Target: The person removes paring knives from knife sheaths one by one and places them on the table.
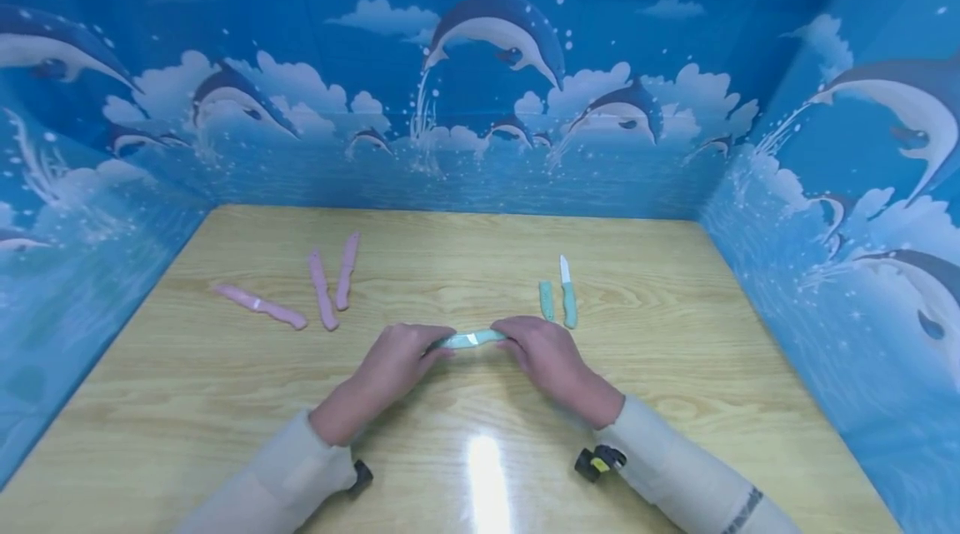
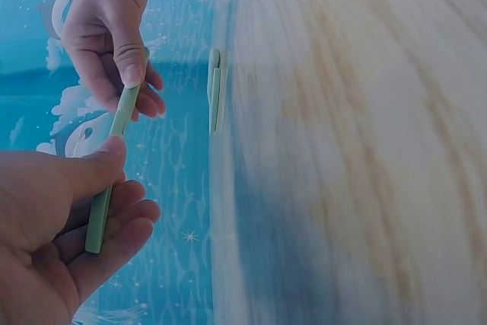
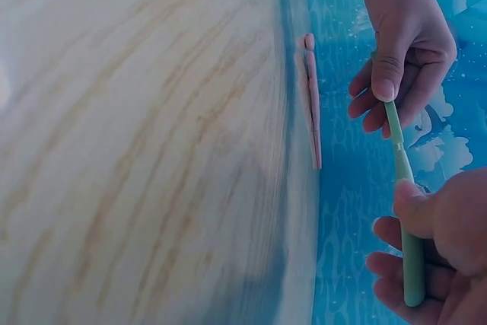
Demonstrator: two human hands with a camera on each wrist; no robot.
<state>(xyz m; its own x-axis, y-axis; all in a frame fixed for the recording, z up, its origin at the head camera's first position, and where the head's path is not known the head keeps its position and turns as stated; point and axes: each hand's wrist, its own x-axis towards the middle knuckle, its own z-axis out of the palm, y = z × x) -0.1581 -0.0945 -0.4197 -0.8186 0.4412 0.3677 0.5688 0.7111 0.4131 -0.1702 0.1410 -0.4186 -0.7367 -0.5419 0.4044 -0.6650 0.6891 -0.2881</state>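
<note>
Over the middle of the table, both hands hold a light green knife with its blade end in a matching sheath. My left hand (image 1: 401, 359) pinches the sheath (image 2: 97, 222) between thumb and fingers. At the other end my right hand (image 1: 543, 355) grips the handle of the knife (image 3: 413, 260), thumb on top. A short bright strip shows between handle and sheath in the head view; the rest of the blade is hidden. Beyond the right hand lie another green knife (image 1: 569, 305), its blade bare, and a separate green sheath (image 1: 547, 301) beside it.
On the left of the wooden table (image 1: 225, 434) lie three pink sheathed knives: one slanted knife (image 1: 277, 311), a middle one (image 1: 322, 288) and another (image 1: 347, 271) close by. A blue dolphin-print screen (image 1: 465, 167) borders the back and sides.
</note>
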